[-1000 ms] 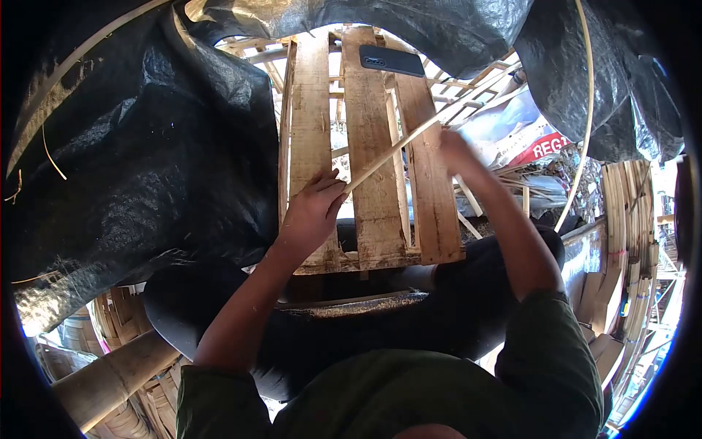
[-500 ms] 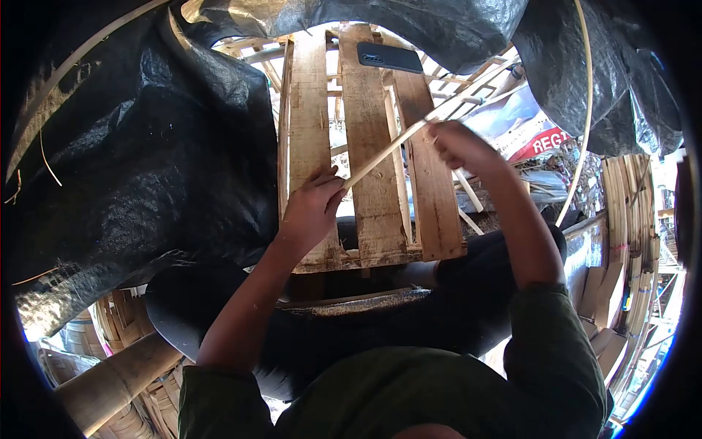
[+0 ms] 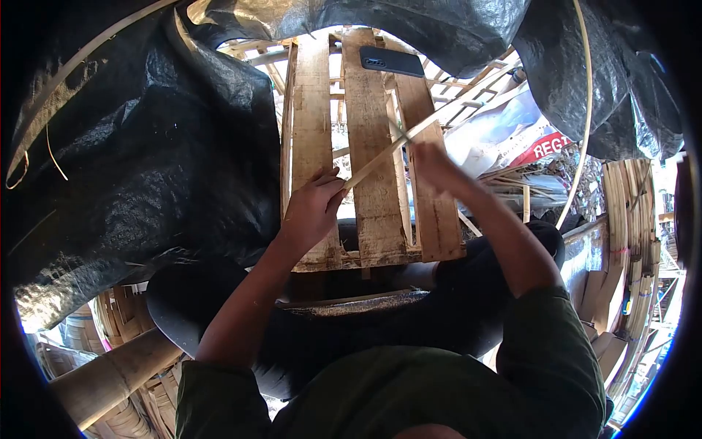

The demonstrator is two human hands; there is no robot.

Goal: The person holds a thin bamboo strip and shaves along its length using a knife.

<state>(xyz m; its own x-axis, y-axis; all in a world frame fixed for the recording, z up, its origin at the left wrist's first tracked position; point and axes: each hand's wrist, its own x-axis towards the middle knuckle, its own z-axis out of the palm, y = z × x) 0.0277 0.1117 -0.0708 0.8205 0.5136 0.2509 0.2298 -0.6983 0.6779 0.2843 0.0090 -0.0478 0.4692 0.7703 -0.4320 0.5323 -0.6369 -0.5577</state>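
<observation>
Left grip [image 3: 311, 208] narrow on a bamboo strip [image 3: 374, 162]

Pinched at its seven-o'clock end, the bamboo strip slants toward two o'clock over the slatted tabletop [image 3: 376, 219]. Right grip [image 3: 433, 162], blurred, holds a knife [image 3: 401, 134], its blade crossing the strip. Near one o'clock, a phone [image 3: 402, 64] lies flat.

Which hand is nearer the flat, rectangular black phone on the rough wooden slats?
Right. The right hand, blurred, is below the phone in view, over the rightmost slat. The left hand is farther down and left, fingers at the lower end of the long pale strip.
</observation>
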